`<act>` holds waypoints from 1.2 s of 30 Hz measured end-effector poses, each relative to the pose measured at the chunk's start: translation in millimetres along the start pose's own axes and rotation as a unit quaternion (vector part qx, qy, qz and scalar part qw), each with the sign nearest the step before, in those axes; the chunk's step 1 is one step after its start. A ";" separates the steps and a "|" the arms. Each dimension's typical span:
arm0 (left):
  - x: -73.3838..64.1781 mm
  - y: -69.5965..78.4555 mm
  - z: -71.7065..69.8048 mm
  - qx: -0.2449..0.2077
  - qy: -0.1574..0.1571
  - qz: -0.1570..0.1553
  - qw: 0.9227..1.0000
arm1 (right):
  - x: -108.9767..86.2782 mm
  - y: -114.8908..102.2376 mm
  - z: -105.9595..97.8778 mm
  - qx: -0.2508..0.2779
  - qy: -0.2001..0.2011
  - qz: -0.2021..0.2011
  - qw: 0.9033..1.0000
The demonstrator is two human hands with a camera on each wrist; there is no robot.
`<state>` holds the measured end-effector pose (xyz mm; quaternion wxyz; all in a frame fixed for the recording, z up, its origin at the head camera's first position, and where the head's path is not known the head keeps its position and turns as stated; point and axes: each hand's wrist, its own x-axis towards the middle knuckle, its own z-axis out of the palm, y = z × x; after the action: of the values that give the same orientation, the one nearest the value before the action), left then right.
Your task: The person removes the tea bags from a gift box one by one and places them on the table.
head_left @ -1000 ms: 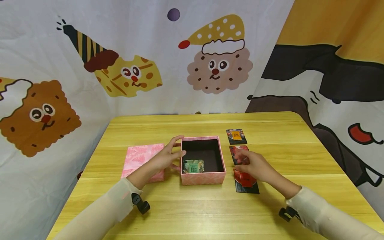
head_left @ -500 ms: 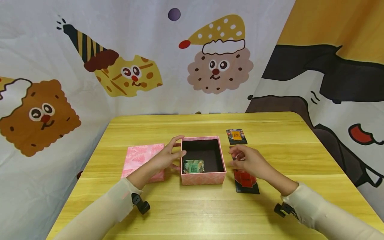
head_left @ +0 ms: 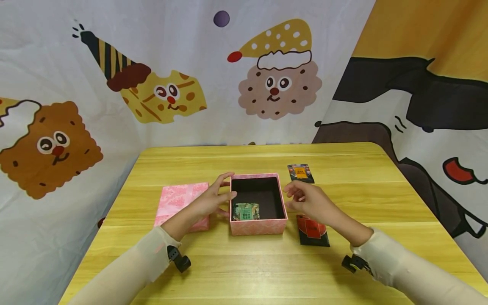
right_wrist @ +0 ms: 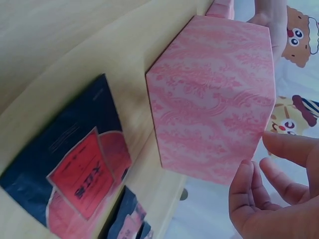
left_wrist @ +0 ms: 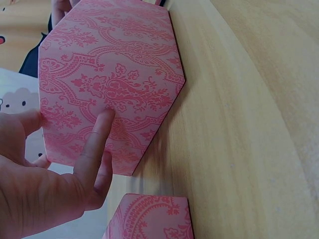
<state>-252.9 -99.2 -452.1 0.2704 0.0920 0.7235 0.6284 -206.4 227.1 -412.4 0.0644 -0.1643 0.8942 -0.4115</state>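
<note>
The left hand point(head_left: 207, 201), fingers spread, touches the box point(head_left: 257, 228) on its left. The right hand point(head_left: 309, 202), loosely curved, hovers beside its right.

The pink box point(head_left: 257, 228) is sat flat and open-topped, its outside covered in a darker pink floral print, its inside basically black. Its left side is touched by the left hand point(head_left: 211, 200), and its right side is flanked up close by the right hand point(head_left: 310, 200). A greenish packet point(head_left: 246, 212) is tucked inside, near the front left corner. A red-and-black packet point(head_left: 313, 231) is laid flat just right of the box.
</note>
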 end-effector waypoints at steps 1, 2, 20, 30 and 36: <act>0.2 -0.1 0.1 0.001 0.000 0.000 1.000 | 0.5 -1.2 1.0 0.003 0.001 0.000 1.000; 0.2 -0.1 0.0 0.002 0.001 -0.001 1.000 | 1.1 -2.5 1.9 0.008 0.000 0.000 1.000; -0.5 1.0 1.1 -0.005 0.010 -0.004 1.000 | 11.8 -27.7 18.5 0.017 -0.005 -0.024 1.000; -1.6 2.4 1.0 0.000 0.011 -0.008 1.000 | 24.0 -34.4 33.7 0.030 -0.024 -0.031 0.999; -1.2 2.5 1.2 -0.001 0.006 -0.007 1.000 | 32.2 -37.3 44.0 0.033 -0.033 -0.061 0.997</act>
<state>-251.8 -98.2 -449.5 0.2704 0.0827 0.7251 0.6280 -216.7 161.8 -412.2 0.0735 -0.2299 0.8656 -0.4388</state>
